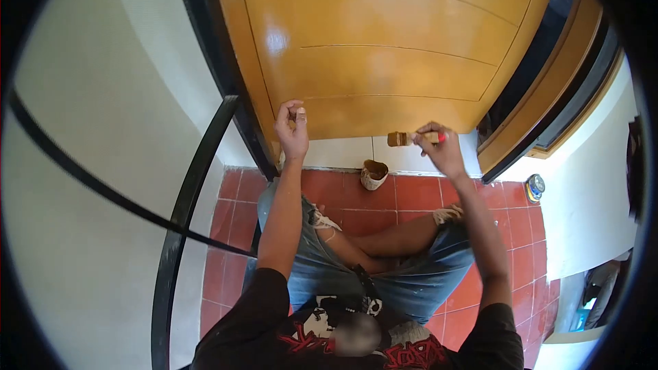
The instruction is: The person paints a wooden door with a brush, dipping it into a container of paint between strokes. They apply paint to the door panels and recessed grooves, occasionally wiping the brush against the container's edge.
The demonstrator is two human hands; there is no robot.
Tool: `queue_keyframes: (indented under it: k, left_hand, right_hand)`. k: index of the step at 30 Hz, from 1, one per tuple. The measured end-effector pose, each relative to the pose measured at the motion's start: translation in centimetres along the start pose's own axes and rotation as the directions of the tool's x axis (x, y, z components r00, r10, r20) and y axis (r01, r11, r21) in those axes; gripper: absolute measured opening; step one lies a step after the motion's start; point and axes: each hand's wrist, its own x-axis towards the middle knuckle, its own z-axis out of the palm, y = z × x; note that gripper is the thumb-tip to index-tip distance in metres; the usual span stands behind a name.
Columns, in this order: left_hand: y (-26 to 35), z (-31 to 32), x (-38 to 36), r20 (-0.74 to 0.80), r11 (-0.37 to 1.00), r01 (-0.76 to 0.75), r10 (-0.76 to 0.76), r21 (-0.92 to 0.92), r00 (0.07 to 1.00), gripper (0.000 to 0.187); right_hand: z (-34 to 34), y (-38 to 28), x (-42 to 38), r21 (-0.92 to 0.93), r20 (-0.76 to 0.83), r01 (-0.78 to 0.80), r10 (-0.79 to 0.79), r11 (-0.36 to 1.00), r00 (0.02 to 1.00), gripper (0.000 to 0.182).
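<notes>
My right hand (pixel 442 151) grips a paintbrush (pixel 430 138) by its handle, which has a red end. The brush's brown, wet-looking bristles point left, just below the bottom edge of a glossy yellow-brown door (pixel 394 72). My left hand (pixel 293 130) is raised beside the door's lower left corner, its fingers loosely bent, thumb apart and nothing in it. Between my hands, lower down, a small cup-like container (pixel 374 175) with brown stains inside sits on the floor by the threshold.
A black metal rail (pixel 205 157) curves along my left beside a pale wall (pixel 89 185). Red tiles (pixel 418 194) cover the floor around my crossed legs. A small can (pixel 534 188) stands at the right wall. The door stands ajar near its frame (pixel 548 89).
</notes>
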Motion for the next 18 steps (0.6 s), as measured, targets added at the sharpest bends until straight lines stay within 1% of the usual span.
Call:
queue_keyframes:
  k: [1, 2, 3, 4, 5, 6, 8, 9, 10, 11, 12, 13, 14, 15, 16, 17, 18]
  left_hand:
    - [0.7, -0.5, 0.0, -0.014, 1.0, 0.004, -0.004, -0.001, 1.0, 0.015]
    - [1.2, -1.0, 0.4, 0.024, 1.0, -0.005, 0.005, 0.009, 1.0, 0.015]
    - [1.4, -1.6, 0.6, 0.061, 1.0, -0.014, 0.013, 0.023, 0.998, 0.015]
    - [2.2, -2.1, 0.4, 0.044, 0.999, -0.004, 0.002, 0.036, 0.999, 0.015]
    - [2.9, -2.4, 0.5, 0.038, 0.999, 0.023, -0.024, 0.024, 0.999, 0.014]
    - [3.2, -2.9, 0.6, 0.042, 0.999, 0.045, -0.045, 0.009, 0.998, 0.014]
    - [3.1, -3.6, 0.5, 0.049, 0.999, 0.044, -0.044, -0.007, 0.998, 0.014]
    - [2.7, -3.6, 0.7, 0.059, 0.998, 0.041, -0.038, -0.039, 0.998, 0.014]
    - [2.5, -3.7, 0.7, 0.063, 0.998, 0.038, -0.035, -0.047, 0.997, 0.014]
    - [2.3, -4.2, 0.4, 0.071, 0.997, 0.077, -0.077, 0.006, 0.994, 0.017]
    - [2.0, -4.6, 0.1, 0.082, 0.992, 0.113, -0.117, 0.05, 0.99, 0.02]
    - [1.6, -4.8, -0.1, 0.068, 0.989, 0.08, -0.089, 0.122, 0.994, 0.022]
    - [1.1, -4.7, -0.3, 0.065, 0.984, 0.041, -0.053, 0.172, 0.996, 0.025]
    - [-0.3, -4.6, -0.5, 0.025, 0.977, 0.161, -0.166, 0.141, 0.986, 0.028]
    - [-0.7, -4.6, -0.4, 0.053, 0.978, 0.097, -0.108, 0.183, 0.993, 0.028]
    - [-1.0, -4.9, -0.3, 0.1, 0.978, 0.098, -0.118, 0.186, 0.988, 0.027]
    - [-1.2, -5.0, -0.3, 0.128, 0.99, 0.087, -0.101, 0.109, 0.987, 0.025]
  right_hand:
    - [-1.1, -1.2, 1.0, -0.009, 0.134, 0.035, -0.033, 0.999, 0.99, 0.022]
    - [-2.0, -2.0, 1.9, -0.008, 0.269, 0.064, -0.059, 0.998, 0.961, 0.022]
    - [-2.9, -2.3, 3.2, -0.058, 0.364, 0.094, -0.066, 0.994, 0.929, 0.021]
    - [-3.6, -2.4, 4.3, -0.103, 0.46, 0.129, -0.067, 0.986, 0.885, 0.021]
    - [-3.7, -2.8, 5.2, -0.191, 0.483, 0.142, -0.033, 0.971, 0.875, 0.021]
    - [-3.0, -3.0, 5.8, -0.184, 0.492, 0.144, -0.036, 0.972, 0.87, 0.021]
    - [-2.1, -2.8, 6.9, -0.407, 0.487, 0.158, 0.067, 0.9, 0.871, 0.024]
    - [-0.9, 0.2, 8.0, -0.422, 0.48, 0.43, -0.206, 0.798, 0.853, 0.027]
    - [0.5, 0.2, 7.6, -0.448, 0.499, 0.429, -0.179, 0.784, 0.848, 0.027]
    - [2.4, -0.3, 7.2, -0.476, 0.515, 0.428, -0.152, 0.768, 0.844, 0.028]
    - [4.5, 1.8, 7.8, -0.539, 0.545, 0.468, -0.134, 0.7, 0.828, 0.022]
    - [6.5, 3.5, 7.6, -0.555, 0.545, 0.561, -0.241, 0.614, 0.803, 0.018]
    - [8.1, 6.2, 7.3, -0.392, 0.492, 0.663, -0.464, 0.637, 0.737, 0.028]
    - [8.2, 4.3, 5.9, -0.498, 0.407, 0.511, -0.331, 0.701, 0.851, 0.028]
    - [8.1, 5.6, 6.3, -0.497, 0.402, 0.485, -0.305, 0.72, 0.863, 0.025]
    - [6.9, 2.3, 5.1, -0.499, 0.324, 0.406, -0.27, 0.766, 0.907, 0.019]
    - [6.2, 0.8, 4.2, -0.44, 0.227, 0.29, -0.207, 0.85, 0.952, 0.019]
